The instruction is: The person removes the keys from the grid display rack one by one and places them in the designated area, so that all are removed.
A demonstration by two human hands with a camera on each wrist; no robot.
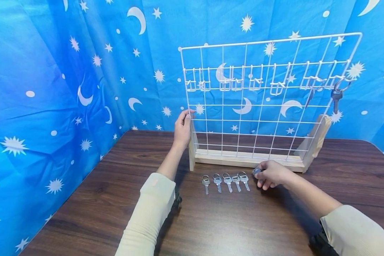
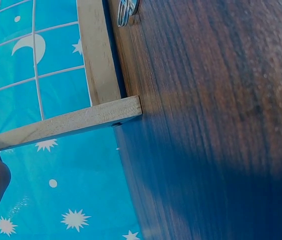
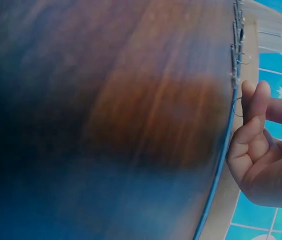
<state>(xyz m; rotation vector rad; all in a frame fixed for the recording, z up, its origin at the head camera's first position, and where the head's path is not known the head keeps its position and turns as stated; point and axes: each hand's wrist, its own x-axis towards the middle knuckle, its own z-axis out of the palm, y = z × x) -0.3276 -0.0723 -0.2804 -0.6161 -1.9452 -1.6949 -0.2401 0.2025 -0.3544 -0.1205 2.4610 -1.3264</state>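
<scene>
A white wire grid (image 1: 230, 135) with hooks stands in a wooden base (image 1: 243, 160). My left hand (image 1: 183, 129) grips the grid's left edge just above the wooden side post (image 2: 56, 127). Beside the base's front right, my right hand (image 1: 272, 175) pinches a key (image 1: 257, 171) by thumb and fingertips; its ring (image 3: 238, 107) shows in the right wrist view. Several keys with rings (image 1: 227, 182) lie in a row left of that hand. One key (image 1: 336, 99) hangs at the grid's right end, and another (image 1: 309, 96) hangs a little to its left.
The dark wooden tabletop (image 1: 224, 227) extends in front of the base. A blue cloth (image 1: 83, 71) with moons and stars stands behind and to the left of the table.
</scene>
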